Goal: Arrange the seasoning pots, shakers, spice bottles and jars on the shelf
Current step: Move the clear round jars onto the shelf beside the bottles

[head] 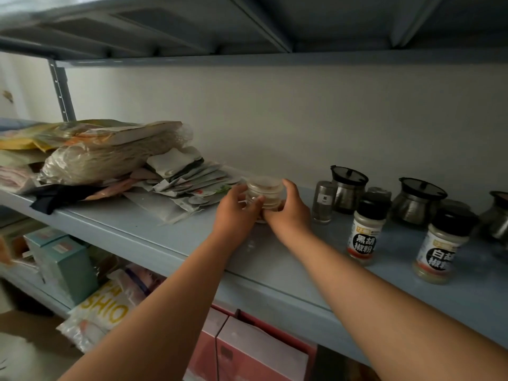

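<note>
- Grips meet on one small clear jar (265,188) near the back of the shelf (137,229), about midway along it.
- Left grip (236,207) grasps the jar's left side, fingers curled round the ribbed wall, thumb in front.
- Right grip (288,210) grasps the right side, fingers reaching over the top edge of the lid, thumb low in front, touching the left thumb.
- Jar stands upright with its clear lid on; something pale beige fills it, too blurred to name.
- Just right of the right grip stands a small glass shaker (324,202) with a metal top; what it holds cannot be told.
- Behind the shaker is a glass pot (347,188) with a black lid; its inside looks dark.
- A second pot (417,202) of the same kind sits farther right, and a third (497,215) is cut by the frame edge.
- In front of the pots stand two black-capped bottles, apart from each other: the black-pepper bottle (365,229) and the white-pepper bottle (439,243), both holding pale powder.
- Left of the jar lies a loose pile of flat sachets (192,182), the nearest just beside the left grip.
- Farther left, a clear bag of pale noodles (110,158) lies under flat packets.
- On the shelf below are teal boxes (66,259), a white bag with yellow letters (110,306) and pink boxes (247,353).
</note>
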Motion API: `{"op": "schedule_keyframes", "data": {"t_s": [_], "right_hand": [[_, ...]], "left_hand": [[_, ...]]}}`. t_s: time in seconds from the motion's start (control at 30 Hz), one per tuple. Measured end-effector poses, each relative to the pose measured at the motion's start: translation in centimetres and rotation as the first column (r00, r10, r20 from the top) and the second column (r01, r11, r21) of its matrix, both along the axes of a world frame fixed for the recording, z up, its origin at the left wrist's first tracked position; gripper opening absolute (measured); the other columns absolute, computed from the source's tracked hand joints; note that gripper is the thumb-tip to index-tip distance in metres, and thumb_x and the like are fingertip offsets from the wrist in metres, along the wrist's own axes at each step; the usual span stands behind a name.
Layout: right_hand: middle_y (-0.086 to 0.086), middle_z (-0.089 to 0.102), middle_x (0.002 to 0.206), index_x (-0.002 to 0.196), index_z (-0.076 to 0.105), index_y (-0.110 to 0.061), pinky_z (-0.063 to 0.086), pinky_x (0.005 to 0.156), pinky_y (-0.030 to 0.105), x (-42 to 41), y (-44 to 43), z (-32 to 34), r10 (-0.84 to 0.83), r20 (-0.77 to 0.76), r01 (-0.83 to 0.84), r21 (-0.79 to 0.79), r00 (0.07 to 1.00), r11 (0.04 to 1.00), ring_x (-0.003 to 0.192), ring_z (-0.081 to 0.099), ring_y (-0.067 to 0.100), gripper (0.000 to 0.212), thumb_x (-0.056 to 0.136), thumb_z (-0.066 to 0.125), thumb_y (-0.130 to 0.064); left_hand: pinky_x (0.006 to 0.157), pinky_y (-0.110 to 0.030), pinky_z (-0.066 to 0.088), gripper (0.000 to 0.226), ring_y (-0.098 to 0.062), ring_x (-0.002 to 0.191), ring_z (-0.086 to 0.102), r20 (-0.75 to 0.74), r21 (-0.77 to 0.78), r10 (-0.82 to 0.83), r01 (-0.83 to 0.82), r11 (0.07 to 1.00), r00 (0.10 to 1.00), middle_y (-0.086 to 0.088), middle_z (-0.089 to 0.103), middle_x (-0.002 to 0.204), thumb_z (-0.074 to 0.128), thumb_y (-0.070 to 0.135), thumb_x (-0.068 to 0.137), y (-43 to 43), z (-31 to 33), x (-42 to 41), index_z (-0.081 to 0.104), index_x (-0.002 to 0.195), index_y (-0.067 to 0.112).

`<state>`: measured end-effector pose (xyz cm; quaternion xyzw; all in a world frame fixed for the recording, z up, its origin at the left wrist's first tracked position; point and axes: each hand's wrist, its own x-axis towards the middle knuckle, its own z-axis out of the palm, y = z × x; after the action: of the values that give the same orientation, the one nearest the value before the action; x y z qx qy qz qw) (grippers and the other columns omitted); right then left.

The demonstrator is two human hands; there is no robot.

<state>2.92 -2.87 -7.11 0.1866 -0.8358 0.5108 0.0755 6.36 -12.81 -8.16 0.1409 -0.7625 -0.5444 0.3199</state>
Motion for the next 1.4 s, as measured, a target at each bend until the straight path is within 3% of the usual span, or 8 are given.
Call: {"op": "schedule_keyframes", "data": {"t_s": [0.2, 0.3, 0.4, 0.67, 0.83, 0.97, 1.2, 1.4], "right_hand": [[0.006, 0.065, 0.119, 0.139, 0.035, -0.027, 0.043, 0.083, 0.024, 3.0, 1.9, 0.8, 0.062, 0.001, -0.062, -0.086, 0.998, 0.994, 0.110, 0.060, 0.023, 0.072, 0.077, 0.071, -0.027], [0.000, 0.064, 0.114, 0.140, 0.033, -0.030, 0.044, 0.077, 0.021, 4.9, 3.7, 1.4, 0.118, -0.019, -0.120, -0.131, 0.993, 0.984, 0.098, 0.061, 0.012, 0.071, 0.079, 0.070, -0.028], [-0.012, 0.059, 0.086, 0.140, 0.035, -0.032, 0.043, 0.062, 0.013, 6.5, 5.8, 1.8, 0.145, -0.037, -0.148, -0.104, 0.989, 0.983, 0.075, 0.055, -0.001, 0.064, 0.084, 0.064, -0.028], [-0.007, 0.060, 0.102, 0.138, 0.042, -0.026, 0.048, 0.084, 0.023, 10.2, 11.2, 1.9, 0.100, -0.089, -0.112, -0.146, 0.991, 0.983, 0.098, 0.058, 0.008, 0.053, 0.089, 0.060, -0.031], [-0.009, 0.059, 0.101, 0.138, 0.043, -0.024, 0.039, 0.066, 0.003, 11.9, 16.0, 2.7, 0.085, -0.100, -0.099, -0.145, 0.991, 0.984, 0.089, 0.056, -0.001, 0.051, 0.090, 0.058, -0.031], [-0.024, 0.053, 0.085, 0.138, 0.042, -0.025, 0.040, 0.057, -0.003, 12.6, 21.1, 2.6, 0.062, -0.084, -0.074, -0.138, 0.995, 0.988, 0.075, 0.051, -0.012, 0.050, 0.091, 0.057, -0.030], [-0.002, 0.066, 0.111, 0.139, 0.042, -0.025, 0.049, 0.089, 0.024, 12.9, 29.4, 1.4, -0.078, -0.031, 0.070, -0.197, 0.996, 0.978, 0.103, 0.062, 0.008, 0.055, 0.088, 0.059, -0.038], [-0.005, 0.064, 0.106, 0.138, 0.044, -0.024, 0.046, 0.076, 0.013, 13.0, 35.5, 1.5, -0.168, -0.013, 0.160, -0.224, 0.986, 0.961, 0.096, 0.061, 0.004, 0.051, 0.090, 0.058, -0.032]], "left_hand": [[0.087, -0.039, 0.055, 0.048, -0.023, 0.101, 0.065, -0.054, 0.023, -0.008, 0.009, 1.000, 0.999, -0.010, 0.065, 0.113, 0.070, 0.028, 0.081, 0.9, 0.5, 2.9, 0.056, 0.124, 0.010], [0.071, -0.017, 0.053, 0.045, -0.016, 0.095, 0.064, -0.089, 0.049, -0.042, 0.047, 0.998, 0.995, -0.005, 0.064, 0.106, 0.068, 0.025, 0.083, 2.1, 1.0, 4.9, 0.056, 0.123, 0.010], [0.063, -0.008, 0.050, 0.043, -0.008, 0.089, 0.062, -0.116, 0.080, -0.087, 0.097, 0.992, 0.989, -0.001, 0.063, 0.104, 0.066, 0.026, 0.085, 3.2, 1.0, 7.0, 0.056, 0.125, 0.013], [0.073, -0.015, 0.054, 0.045, -0.015, 0.099, 0.067, -0.163, 0.073, -0.235, 0.249, 0.966, 0.958, -0.008, 0.069, 0.110, 0.065, 0.029, 0.083, 7.8, 1.2, 10.1, 0.058, 0.126, 0.016], [0.070, -0.014, 0.054, 0.044, -0.005, 0.087, 0.069, -0.240, 0.118, -0.294, 0.328, 0.937, 0.925, 0.004, 0.071, 0.094, 0.067, 0.030, 0.078, 12.4, 1.7, 11.1, 0.060, 0.120, 0.018], [0.077, -0.022, 0.054, 0.059, -0.015, 0.094, 0.068, -0.248, 0.159, -0.327, 0.371, 0.915, 0.912, -0.001, 0.067, 0.096, 0.069, 0.044, 0.064, 17.0, 1.0, 11.2, 0.060, 0.118, 0.022], [0.085, -0.034, 0.056, 0.057, -0.020, 0.099, 0.065, -0.229, 0.085, -0.394, 0.421, 0.903, 0.890, -0.006, 0.066, 0.105, 0.072, 0.049, 0.060, 24.9, 1.3, 10.2, 0.061, 0.111, 0.027], [0.088, -0.036, 0.055, 0.051, -0.018, 0.101, 0.062, -0.188, 0.053, -0.460, 0.477, 0.877, 0.868, -0.003, 0.065, 0.104, 0.071, 0.051, 0.062, 31.3, 1.3, 9.4, 0.058, 0.108, 0.031]]}}
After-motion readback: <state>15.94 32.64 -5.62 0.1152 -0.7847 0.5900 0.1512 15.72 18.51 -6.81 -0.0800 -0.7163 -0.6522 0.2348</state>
